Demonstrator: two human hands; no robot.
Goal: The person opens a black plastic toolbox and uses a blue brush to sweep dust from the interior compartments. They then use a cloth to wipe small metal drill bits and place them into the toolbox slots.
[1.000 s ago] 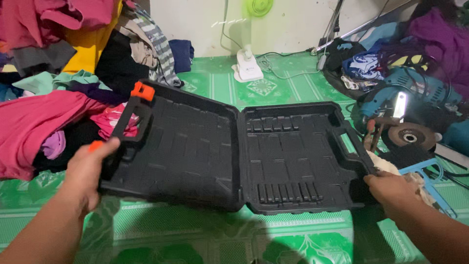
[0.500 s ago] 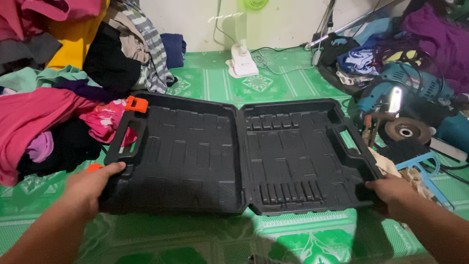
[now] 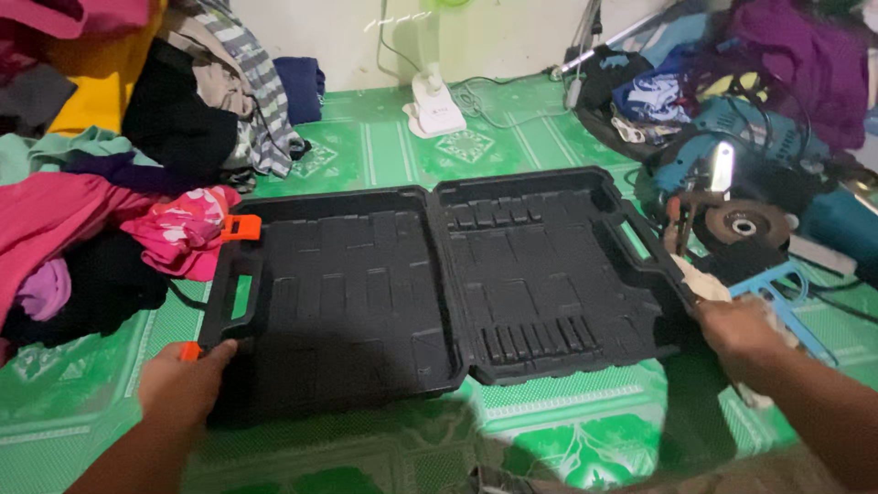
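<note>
The left hand (image 3: 183, 389) is curled over the near-left corner of the open black tool case (image 3: 439, 288), fingers closed on its rim just beside the lower orange latch (image 3: 189, 351), while the right hand (image 3: 736, 327) grips the case's near-right corner, fingers wrapped around the edge (how far they reach under it cannot be told). A second ago the left half of the case was tipped up off the floor with its handle side in the air; now both halves lie flat and spread open on the green patterned mat (image 3: 549, 421), moulded empty compartments facing up, so the case looks settled in place with both hands only steadying it. The case's left handle slot (image 3: 240, 297) and the upper orange latch (image 3: 240, 228) sit beyond the left hand, near a pink cloth (image 3: 183, 233) from the heap of clothes (image 3: 91, 137) left of the case. Right of the case, past the right hand, lie a blue angle grinder with its disc (image 3: 743, 222) and tangled cables; beyond the case's far edge stands a small white fan base (image 3: 432, 101) by the wall.
</note>
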